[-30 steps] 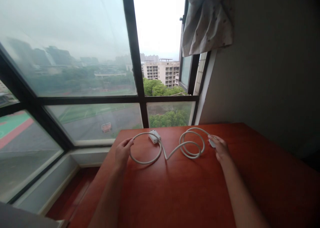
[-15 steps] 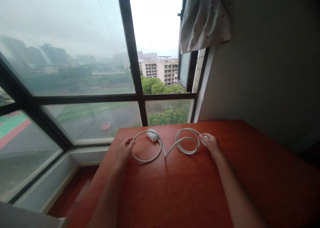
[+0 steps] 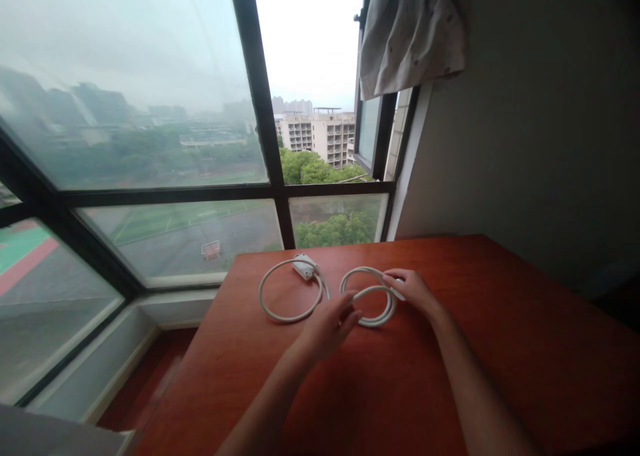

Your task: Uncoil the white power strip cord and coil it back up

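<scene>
A white cable [image 3: 261, 295] lies on the table in two groups of loops. Its left loop runs up to a white block [image 3: 303, 267], which looks like a power strip. My left hand [image 3: 333, 323] is closed on the cable at the left side of the right-hand loops [image 3: 373, 323], and it hides the stretch joining the two groups. On the other side of these loops, my right hand [image 3: 413, 289] grips the cable's white end piece [image 3: 400, 295], perhaps a plug, mostly covered by the fingers.
The reddish-brown table [image 3: 400, 403] reaches to a dark-framed window [image 3: 330, 191] at the back. A spotted curtain [image 3: 413, 36] hangs over the open window sash at upper right. A grey wall [image 3: 525, 143] stands on the right.
My left hand has left the left loop and moved right to the right-hand loops. My right hand has shifted slightly left with the end piece, and these loops have moved left too.
</scene>
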{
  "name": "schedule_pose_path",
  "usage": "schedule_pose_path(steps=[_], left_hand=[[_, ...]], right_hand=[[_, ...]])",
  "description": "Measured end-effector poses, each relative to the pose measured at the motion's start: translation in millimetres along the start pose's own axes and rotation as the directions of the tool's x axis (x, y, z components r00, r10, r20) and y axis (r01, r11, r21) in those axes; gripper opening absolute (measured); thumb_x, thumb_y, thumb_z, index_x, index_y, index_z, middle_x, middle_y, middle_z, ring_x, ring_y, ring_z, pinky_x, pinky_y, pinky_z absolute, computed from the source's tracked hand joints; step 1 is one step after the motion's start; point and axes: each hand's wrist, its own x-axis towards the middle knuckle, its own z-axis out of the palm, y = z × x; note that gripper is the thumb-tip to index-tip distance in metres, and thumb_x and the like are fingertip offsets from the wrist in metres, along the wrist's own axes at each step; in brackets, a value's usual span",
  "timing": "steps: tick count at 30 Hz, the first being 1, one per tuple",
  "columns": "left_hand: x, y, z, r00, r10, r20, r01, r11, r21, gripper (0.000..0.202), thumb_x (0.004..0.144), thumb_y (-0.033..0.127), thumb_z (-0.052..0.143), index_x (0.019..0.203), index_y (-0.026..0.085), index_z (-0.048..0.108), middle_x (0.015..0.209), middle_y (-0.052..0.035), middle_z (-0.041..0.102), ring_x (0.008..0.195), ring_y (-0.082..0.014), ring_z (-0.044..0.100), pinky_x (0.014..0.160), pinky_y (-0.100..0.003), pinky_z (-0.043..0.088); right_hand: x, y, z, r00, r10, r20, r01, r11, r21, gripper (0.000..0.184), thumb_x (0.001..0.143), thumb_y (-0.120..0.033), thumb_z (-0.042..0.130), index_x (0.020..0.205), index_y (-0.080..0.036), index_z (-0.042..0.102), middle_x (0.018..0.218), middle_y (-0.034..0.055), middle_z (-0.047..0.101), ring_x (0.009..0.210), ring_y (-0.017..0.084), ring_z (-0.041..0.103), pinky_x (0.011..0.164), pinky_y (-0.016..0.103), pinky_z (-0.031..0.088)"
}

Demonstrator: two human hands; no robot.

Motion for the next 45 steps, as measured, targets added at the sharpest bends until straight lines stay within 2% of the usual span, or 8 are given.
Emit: schedule_pose_path(steps=[5,8,11,16,20,30,37,45], left_hand=[[-8,-8,-45.8,0.947,-0.200,-0.253,0.101,0.929,-0.355,0.029,0.087,0.041,0.058,0.085,0.013,0.066,0.058,0.0041,0.044,0.051,-0.0068,0.035,0.048,-0.019,0.026],[-20,-31,-96.1,0.802,-0.373,-0.466,0.007,0.787,-0.617,0.026,0.082,0.039,0.064,0.078,0.014,0.062,0.050,0.0083,0.030,0.043,-0.0045,0.027,0.043,-0.018,0.021],[-34,-57,-131.5,0.696,-0.553,-0.458,-0.041,0.607,-0.794,0.018,0.079,0.030,0.066,0.076,0.013,0.060,0.047,0.0108,0.027,0.037,-0.0029,0.020,0.039,-0.017,0.023],[-52,-89,-147.0,0.544,-0.747,-0.382,-0.047,0.428,-0.903,0.012,0.084,0.021,0.056,0.077,0.012,0.057,0.043,0.0122,0.025,0.033,-0.0024,0.018,0.035,-0.014,0.019],[-52,-102,-141.0,0.483,-0.770,-0.416,0.051,0.499,-0.865,0.013,0.082,0.026,0.057,0.078,0.013,0.056,0.043,0.0127,0.026,0.032,-0.0023,0.019,0.035,-0.014,0.018],[-45,-120,-127.3,0.512,-0.603,-0.611,0.384,0.797,-0.465,0.038,0.071,0.051,0.056,0.081,0.014,0.062,0.058,0.0034,0.050,0.045,-0.0093,0.045,0.044,-0.021,0.036],[-43,-114,-123.4,0.620,-0.431,-0.656,0.655,0.744,0.130,0.031,0.087,0.036,0.040,0.093,0.018,0.065,0.081,-0.0070,0.064,0.074,-0.0217,0.060,0.064,-0.028,0.042],[-38,-82,-103.1,0.499,-0.256,-0.828,0.714,0.662,0.226,0.013,0.079,0.023,0.059,0.092,0.019,0.058,0.081,-0.0100,0.060,0.077,-0.0261,0.059,0.060,-0.027,0.034]], right_hand=[[3,19,-12,0.979,-0.004,-0.204,-0.040,0.977,-0.211,0.031,0.078,-0.044,0.055,0.083,-0.020,0.075,0.092,0.0082,0.075,0.088,0.025,0.068,0.080,0.033,0.048],[6,42,-29,0.925,0.092,-0.368,-0.176,0.964,-0.201,0.034,0.075,-0.046,0.055,0.083,-0.021,0.075,0.092,0.0081,0.075,0.090,0.026,0.068,0.079,0.033,0.049],[6,64,-44,0.839,0.214,-0.499,-0.307,0.945,-0.111,0.039,0.073,-0.050,0.056,0.086,-0.018,0.075,0.092,0.0102,0.075,0.088,0.028,0.068,0.076,0.033,0.049],[5,89,-54,0.752,0.294,-0.590,-0.338,0.940,0.038,0.046,0.069,-0.053,0.058,0.090,-0.015,0.075,0.087,0.0119,0.075,0.081,0.027,0.068,0.068,0.033,0.051],[5,95,-52,0.777,0.308,-0.549,-0.326,0.943,0.068,0.045,0.067,-0.053,0.058,0.085,-0.015,0.074,0.080,0.0107,0.075,0.073,0.026,0.068,0.061,0.031,0.050],[6,71,-42,0.893,0.251,-0.373,-0.341,0.918,-0.200,0.035,0.071,-0.047,0.054,0.079,-0.019,0.074,0.085,0.0086,0.075,0.081,0.025,0.068,0.069,0.030,0.047],[5,61,-30,0.941,0.169,-0.292,-0.278,0.879,-0.387,0.032,0.080,-0.041,0.050,0.086,-0.020,0.073,0.091,0.0077,0.075,0.085,0.023,0.067,0.072,0.029,0.046],[4,60,-23,0.942,0.112,-0.318,-0.260,0.841,-0.474,0.029,0.083,-0.037,0.050,0.090,-0.022,0.074,0.091,0.0073,0.075,0.086,0.023,0.067,0.071,0.028,0.047]])
